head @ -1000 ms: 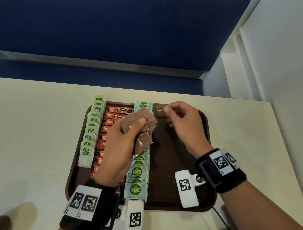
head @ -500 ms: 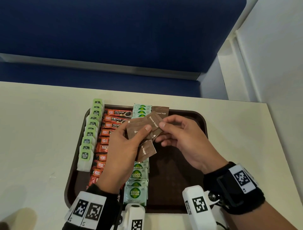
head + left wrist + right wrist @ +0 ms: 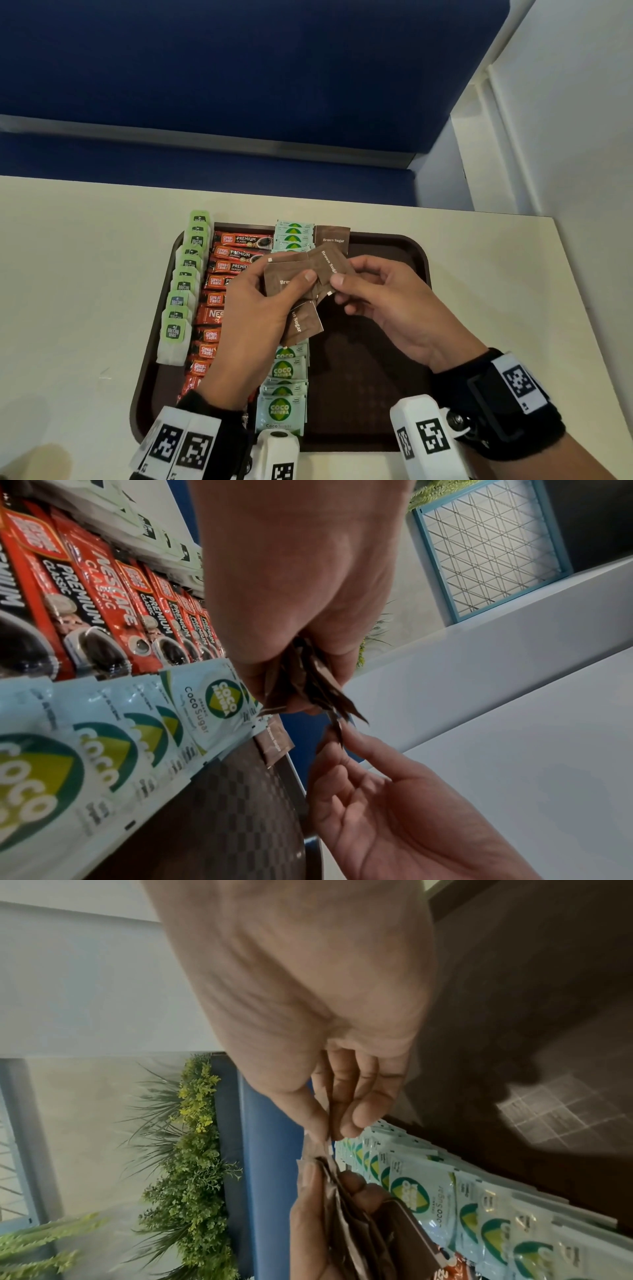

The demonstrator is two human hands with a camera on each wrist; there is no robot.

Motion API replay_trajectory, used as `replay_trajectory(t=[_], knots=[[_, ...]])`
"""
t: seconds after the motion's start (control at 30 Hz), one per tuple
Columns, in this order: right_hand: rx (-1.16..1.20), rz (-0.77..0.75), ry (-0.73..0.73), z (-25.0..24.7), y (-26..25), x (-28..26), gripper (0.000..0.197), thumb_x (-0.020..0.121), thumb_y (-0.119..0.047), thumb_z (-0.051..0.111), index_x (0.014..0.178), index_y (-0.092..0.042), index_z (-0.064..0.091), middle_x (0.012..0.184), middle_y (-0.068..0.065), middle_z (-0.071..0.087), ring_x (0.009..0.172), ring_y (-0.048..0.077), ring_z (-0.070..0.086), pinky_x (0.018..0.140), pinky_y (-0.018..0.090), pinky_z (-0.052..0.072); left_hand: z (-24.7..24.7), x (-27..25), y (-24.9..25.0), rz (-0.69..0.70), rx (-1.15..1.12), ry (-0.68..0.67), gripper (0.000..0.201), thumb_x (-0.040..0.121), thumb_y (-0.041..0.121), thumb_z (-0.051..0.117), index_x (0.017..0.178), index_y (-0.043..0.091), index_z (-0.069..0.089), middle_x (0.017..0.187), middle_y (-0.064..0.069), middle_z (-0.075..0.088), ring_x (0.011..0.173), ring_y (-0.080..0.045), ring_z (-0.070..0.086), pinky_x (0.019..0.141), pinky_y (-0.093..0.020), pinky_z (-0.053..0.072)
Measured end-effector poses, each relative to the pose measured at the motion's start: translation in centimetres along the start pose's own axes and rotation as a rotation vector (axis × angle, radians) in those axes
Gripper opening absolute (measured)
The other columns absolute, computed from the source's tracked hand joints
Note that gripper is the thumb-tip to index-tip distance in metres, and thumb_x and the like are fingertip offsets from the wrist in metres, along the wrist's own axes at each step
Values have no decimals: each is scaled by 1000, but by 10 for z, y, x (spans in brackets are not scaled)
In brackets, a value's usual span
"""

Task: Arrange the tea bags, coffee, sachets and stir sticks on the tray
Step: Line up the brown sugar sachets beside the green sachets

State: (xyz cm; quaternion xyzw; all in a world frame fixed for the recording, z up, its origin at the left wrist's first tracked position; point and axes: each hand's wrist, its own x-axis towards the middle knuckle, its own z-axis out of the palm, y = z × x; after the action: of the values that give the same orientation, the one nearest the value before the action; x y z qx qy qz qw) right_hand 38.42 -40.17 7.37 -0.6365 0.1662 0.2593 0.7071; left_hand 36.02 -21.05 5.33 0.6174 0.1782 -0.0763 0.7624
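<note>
A dark brown tray (image 3: 416, 253) lies on the cream table. On it run a column of green tea bags (image 3: 181, 284), a column of red coffee sticks (image 3: 236, 255) and a column of pale green Coco sugar sachets (image 3: 282, 407). One brown sugar sachet (image 3: 332, 238) lies flat at the tray's far edge. My left hand (image 3: 253, 308) grips a fanned bunch of brown sugar sachets (image 3: 291, 277) above the tray. My right hand (image 3: 376, 301) pinches the top sachet (image 3: 329, 262) of that bunch between thumb and forefinger. The same pinch shows in the right wrist view (image 3: 325, 1139).
The tray's right half (image 3: 370, 359) holds nothing. A blue bench seat (image 3: 239, 85) stands behind the table and a white wall (image 3: 565, 120) rises at the right. Bare table (image 3: 68, 274) spreads left and right of the tray.
My right hand left the single sachet at the tray's far edge, came back toward me and took hold of the top sachet in the left hand's bunch.
</note>
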Motion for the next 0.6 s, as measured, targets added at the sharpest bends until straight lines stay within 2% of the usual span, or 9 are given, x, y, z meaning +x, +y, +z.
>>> replay_trajectory(t=[0.07,0.13,0.27,0.33,0.37,0.47,0.5,0.6], knots=[[0,-32,20,-1,0,1,24,96,-9,75,120,-9,75,103,9,80,85,14,71,75,25,60,1,0,-1,-17,-9,-5,25,92,10,82,116,18,78,106,-6,84,99,-27,82,88,-43,63],[-67,-88,92,-3,-1,4,21,99,-10,73,119,-15,76,102,5,81,86,13,73,76,23,60,0,0,-2,-41,-23,2,25,91,11,83,115,18,79,103,-8,84,95,-29,82,78,-39,64],[-395,-230,329,-15,7,23,16,101,-17,72,112,-29,75,99,-10,78,94,9,73,79,21,61,-5,-1,-3,-71,-64,38,24,91,11,83,113,18,80,102,-11,84,92,-30,82,67,-33,66],[-549,-272,362,-21,12,38,15,100,-20,74,110,-32,75,100,-15,74,95,7,71,86,25,59,-9,-2,-3,-80,-78,47,24,91,11,83,113,18,80,103,-12,84,91,-30,83,64,-34,65],[-610,-287,362,-22,13,45,15,100,-20,74,108,-32,75,99,-15,74,93,6,70,86,24,56,-11,-2,-3,-82,-78,50,24,90,11,83,113,18,80,103,-12,83,91,-30,83,64,-34,65],[-727,-331,370,-20,15,59,14,99,-17,75,108,-27,75,95,-15,72,88,-2,64,76,5,43,-15,-1,-4,-79,-59,65,24,89,13,84,111,23,81,104,-10,84,94,-30,83,70,-38,65],[-744,-347,380,-17,16,63,14,98,-16,76,108,-26,73,92,-16,69,85,-5,62,72,1,42,-16,-1,-4,-79,-60,70,24,89,13,84,109,25,82,105,-9,84,95,-31,83,74,-40,65],[-710,-415,421,-10,22,72,25,94,-10,79,105,-28,66,89,-10,67,81,-1,62,69,4,45,-18,-2,-4,-80,-66,69,24,90,12,84,110,25,81,106,-9,84,97,-32,82,85,-46,63]])
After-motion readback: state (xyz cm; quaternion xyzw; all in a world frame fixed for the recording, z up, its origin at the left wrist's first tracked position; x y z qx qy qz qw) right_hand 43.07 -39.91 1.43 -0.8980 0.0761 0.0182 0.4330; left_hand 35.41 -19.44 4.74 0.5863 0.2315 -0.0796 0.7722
